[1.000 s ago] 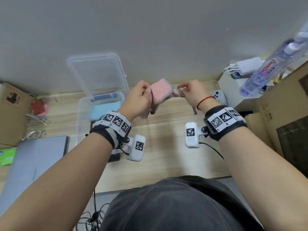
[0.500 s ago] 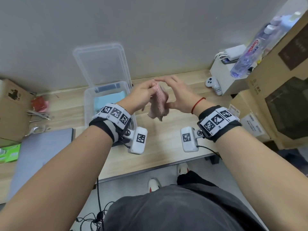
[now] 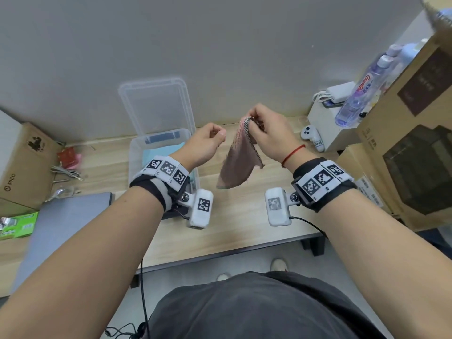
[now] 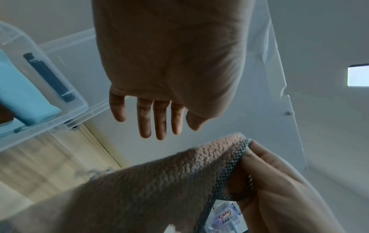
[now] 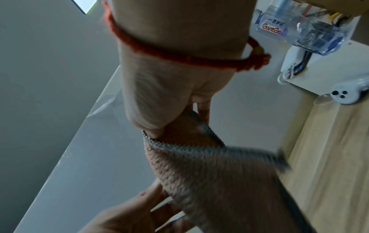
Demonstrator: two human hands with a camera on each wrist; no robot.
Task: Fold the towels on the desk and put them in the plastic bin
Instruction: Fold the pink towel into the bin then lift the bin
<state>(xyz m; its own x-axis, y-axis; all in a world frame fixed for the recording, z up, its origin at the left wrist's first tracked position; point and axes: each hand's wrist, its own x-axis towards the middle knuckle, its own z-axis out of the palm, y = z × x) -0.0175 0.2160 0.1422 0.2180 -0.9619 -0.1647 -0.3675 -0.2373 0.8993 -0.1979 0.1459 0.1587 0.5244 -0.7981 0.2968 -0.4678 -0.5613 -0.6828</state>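
Observation:
A pink towel [image 3: 238, 165] with a checkered hem hangs in the air over the desk [image 3: 244, 216], folded on itself. My right hand [image 3: 254, 121] pinches its top edge between thumb and fingers; the pinch also shows in the right wrist view on the towel [image 5: 209, 173]. My left hand [image 3: 217, 133] hovers just left of the towel, holds nothing, and its fingers [image 4: 155, 119] are relaxed. The clear plastic bin [image 3: 133, 162] stands behind my left wrist with a folded blue towel [image 3: 159, 154] inside it.
The bin's lid [image 3: 156, 104] leans against the wall. A grey laptop [image 3: 61, 216] lies at the left front, beside a cardboard box [image 3: 22, 162]. At the right are a white box [image 3: 327, 128], a water bottle [image 3: 359, 96], a white controller [image 3: 311, 138] and big cartons [image 3: 403, 143].
Both hands were together on the towel half a second ago. My left hand has let go and drawn left; my right hand now holds the hanging towel alone, slightly higher.

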